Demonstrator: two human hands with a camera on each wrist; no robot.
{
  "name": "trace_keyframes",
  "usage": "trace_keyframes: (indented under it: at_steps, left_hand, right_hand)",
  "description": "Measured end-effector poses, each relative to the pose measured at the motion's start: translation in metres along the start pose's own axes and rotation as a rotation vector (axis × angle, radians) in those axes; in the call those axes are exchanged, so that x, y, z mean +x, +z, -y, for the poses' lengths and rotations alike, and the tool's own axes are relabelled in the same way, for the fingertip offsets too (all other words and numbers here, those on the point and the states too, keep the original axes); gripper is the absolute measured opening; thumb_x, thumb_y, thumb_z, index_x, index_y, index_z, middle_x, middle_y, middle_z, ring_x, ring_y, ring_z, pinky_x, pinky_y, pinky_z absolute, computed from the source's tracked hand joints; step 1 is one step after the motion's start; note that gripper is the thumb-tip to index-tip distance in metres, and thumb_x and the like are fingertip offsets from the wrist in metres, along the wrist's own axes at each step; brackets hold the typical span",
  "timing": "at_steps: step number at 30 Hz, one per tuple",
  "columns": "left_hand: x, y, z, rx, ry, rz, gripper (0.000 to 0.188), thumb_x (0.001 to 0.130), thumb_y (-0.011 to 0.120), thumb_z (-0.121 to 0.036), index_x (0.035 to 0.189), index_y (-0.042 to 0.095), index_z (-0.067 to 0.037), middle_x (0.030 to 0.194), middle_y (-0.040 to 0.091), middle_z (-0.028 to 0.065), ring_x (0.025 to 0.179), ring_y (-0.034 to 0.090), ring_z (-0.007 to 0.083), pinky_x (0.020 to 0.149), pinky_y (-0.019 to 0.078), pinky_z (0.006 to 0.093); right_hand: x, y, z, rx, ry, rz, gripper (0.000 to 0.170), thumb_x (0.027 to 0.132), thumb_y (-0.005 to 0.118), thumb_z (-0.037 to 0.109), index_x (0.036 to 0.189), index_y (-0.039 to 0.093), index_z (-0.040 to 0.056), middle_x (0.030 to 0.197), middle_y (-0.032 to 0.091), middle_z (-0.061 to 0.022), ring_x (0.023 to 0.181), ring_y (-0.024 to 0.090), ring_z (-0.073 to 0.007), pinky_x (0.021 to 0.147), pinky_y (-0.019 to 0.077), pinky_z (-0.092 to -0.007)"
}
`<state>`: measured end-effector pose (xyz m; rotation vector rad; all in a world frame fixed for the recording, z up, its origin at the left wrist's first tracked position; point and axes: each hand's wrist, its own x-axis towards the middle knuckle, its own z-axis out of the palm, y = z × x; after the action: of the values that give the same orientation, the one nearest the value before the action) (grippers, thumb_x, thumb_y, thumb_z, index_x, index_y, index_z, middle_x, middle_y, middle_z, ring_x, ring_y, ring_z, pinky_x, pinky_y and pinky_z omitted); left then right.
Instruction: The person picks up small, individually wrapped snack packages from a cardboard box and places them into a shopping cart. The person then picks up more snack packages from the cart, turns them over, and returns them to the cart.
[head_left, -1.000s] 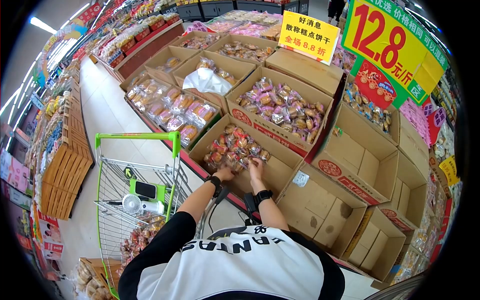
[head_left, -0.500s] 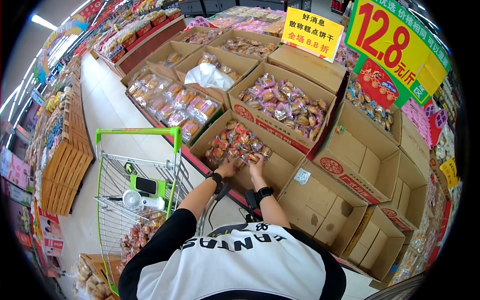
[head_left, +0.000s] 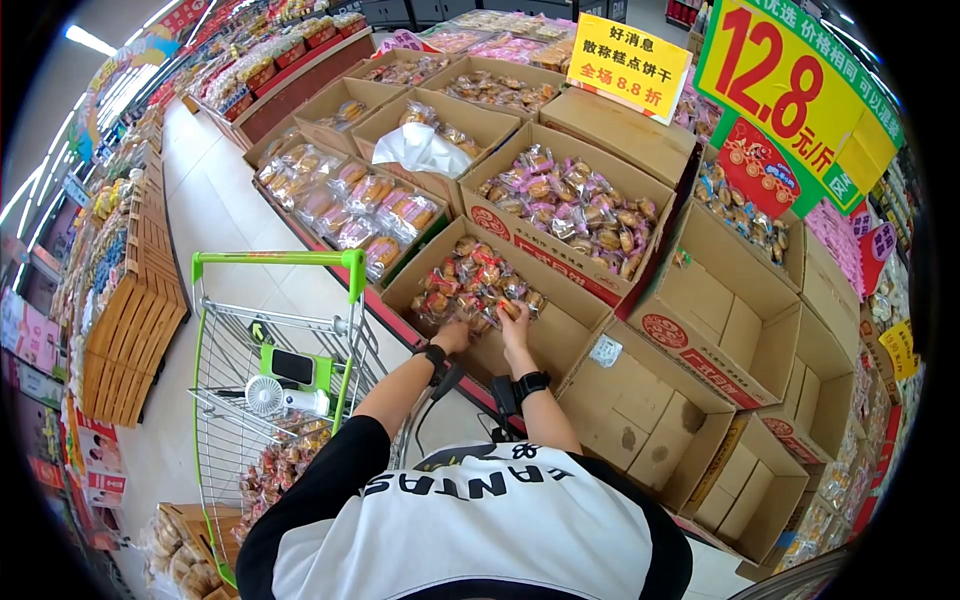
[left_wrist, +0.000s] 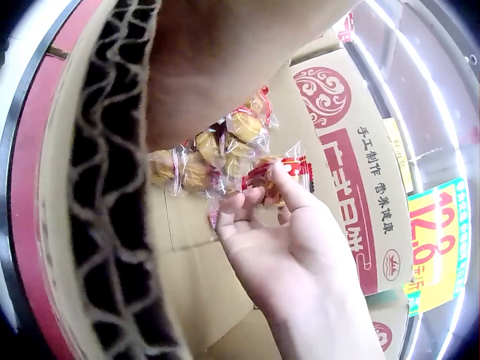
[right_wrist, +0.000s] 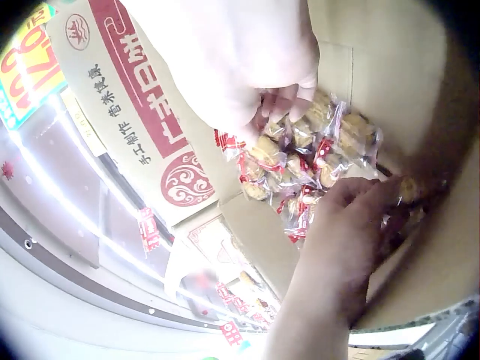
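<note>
Wrapped round pastries with red-printed film (head_left: pixel 470 278) lie piled in the left part of a cardboard box (head_left: pixel 560 352). My right hand (head_left: pixel 515 328) is at the pile's right edge; in the left wrist view this hand (left_wrist: pixel 289 240) pinches a red-printed packet (left_wrist: pixel 259 174) between thumb and fingers. At the pile's near edge, by the box's front wall, is my left hand (head_left: pixel 455 338). The right wrist view shows the left hand (right_wrist: pixel 352 217) with curled fingers around a wrapped pastry (right_wrist: pixel 409 189), partly in shadow.
A shopping cart (head_left: pixel 275 258) stands on the left, with a phone (head_left: pixel 292 367), a small white fan (head_left: pixel 264 394) and bagged goods in it. Behind are boxes of purple-wrapped pastries (head_left: pixel 570 205) and larger packs (head_left: pixel 350 205). Bare cardboard boxes (head_left: pixel 640 420) adjoin on the right.
My right hand has closed on a packet at the pile's right edge and shifted slightly. The left hand has moved a little lower, toward the box's front wall. The view has shifted slightly.
</note>
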<state>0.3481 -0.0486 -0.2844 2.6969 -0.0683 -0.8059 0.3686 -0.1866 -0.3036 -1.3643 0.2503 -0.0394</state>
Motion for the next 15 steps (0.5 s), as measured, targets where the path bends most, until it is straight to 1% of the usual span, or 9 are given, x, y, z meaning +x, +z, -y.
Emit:
trace_keyframes:
  at_steps: [2,4,5,7,8,10,11,13,15]
  left_hand:
    - [-0.005,-0.005,-0.004,0.03,-0.018,0.03,0.032,0.067,0.05,-0.012,0.098,0.052,-0.005,0.101,0.047,0.0251,0.09,0.05,0.0353,0.078,0.0403,0.0388]
    - [-0.009,-0.008,-0.005,-0.058,0.028,-0.207,0.024,0.065,0.052,-0.009,0.088,0.054,-0.002,0.095,0.051,0.0207,0.086,0.051,0.0359,0.074,0.0416,0.0385]
    - [-0.01,-0.009,-0.002,-0.061,0.025,-0.21,0.024,0.065,0.052,-0.009,0.088,0.054,-0.002,0.095,0.051,0.0207,0.086,0.051,0.0359,0.074,0.0416,0.0385]
    - [-0.011,-0.016,0.006,-0.22,0.253,-0.441,0.014,0.063,0.054,-0.004,0.076,0.051,-0.001,0.083,0.053,0.0144,0.078,0.052,0.0316,0.069,0.0424,0.0353]
    - [-0.014,-0.022,0.009,-0.223,0.248,-0.443,0.014,0.063,0.054,-0.004,0.076,0.051,-0.001,0.083,0.053,0.0144,0.078,0.052,0.0316,0.069,0.0424,0.0353]
    - [-0.041,-0.052,-0.005,-0.471,0.442,-0.564,0.013,0.063,0.053,0.001,0.075,0.046,-0.003,0.075,0.047,0.0096,0.072,0.049,0.0226,0.066,0.0411,0.0302]
    - [-0.054,-0.063,-0.011,-0.476,0.433,-0.569,0.013,0.063,0.053,0.001,0.075,0.046,-0.003,0.075,0.047,0.0096,0.072,0.049,0.0226,0.066,0.0411,0.0302]
    - [-0.078,-0.08,-0.022,-0.828,0.321,-0.688,0.021,0.064,0.051,0.005,0.082,0.045,-0.003,0.077,0.046,0.0079,0.075,0.047,0.0147,0.067,0.0393,0.0249]
    - [-0.097,-0.092,-0.023,-0.836,0.372,-0.795,0.029,0.068,0.05,0.009,0.093,0.044,-0.004,0.088,0.048,0.0052,0.08,0.047,0.0108,0.069,0.0389,0.0221]
  right_hand:
    - [0.003,-0.001,0.001,-0.012,-0.018,0.063,0.034,0.072,0.058,0.007,0.101,0.04,0.0059,0.091,0.047,-0.0045,0.083,0.047,-0.0136,0.07,0.0392,-0.0239]
    - [0.0,-0.001,0.021,0.165,0.051,0.203,0.033,0.073,0.056,0.005,0.102,0.04,0.0062,0.087,0.048,-0.0028,0.077,0.048,-0.0109,0.063,0.0396,-0.0213]
    - [0.0,0.001,0.032,0.164,0.051,0.207,0.033,0.073,0.056,0.005,0.102,0.04,0.0062,0.087,0.048,-0.0028,0.077,0.048,-0.0109,0.063,0.0396,-0.0213]
    - [-0.001,0.007,0.054,0.307,0.016,0.275,0.032,0.074,0.054,0.003,0.102,0.039,0.0075,0.085,0.048,-0.0024,0.07,0.047,-0.0086,0.058,0.0388,-0.0194]
    - [-0.002,0.009,0.067,0.305,0.019,0.281,0.032,0.074,0.054,0.003,0.102,0.039,0.0075,0.085,0.048,-0.0024,0.07,0.047,-0.0086,0.058,0.0388,-0.0194]
    - [-0.009,0.012,0.101,0.387,0.142,0.443,0.032,0.075,0.054,0.003,0.103,0.039,0.0088,0.081,0.048,-0.0024,0.066,0.046,-0.0083,0.057,0.0386,-0.0192]
    - [-0.01,0.015,0.112,0.41,0.106,0.488,0.031,0.076,0.053,0.002,0.102,0.039,0.0092,0.078,0.047,-0.0023,0.065,0.046,-0.0091,0.058,0.0393,-0.0204]
    - [-0.017,0.021,0.134,0.436,0.101,0.54,0.031,0.076,0.053,0.002,0.103,0.039,0.0076,0.08,0.048,-0.0025,0.064,0.046,-0.0088,0.058,0.0385,-0.0198]
    - [-0.025,0.026,0.152,0.452,0.065,0.618,0.03,0.076,0.052,0.002,0.104,0.039,0.006,0.081,0.049,-0.0032,0.063,0.046,-0.0087,0.058,0.0376,-0.0195]
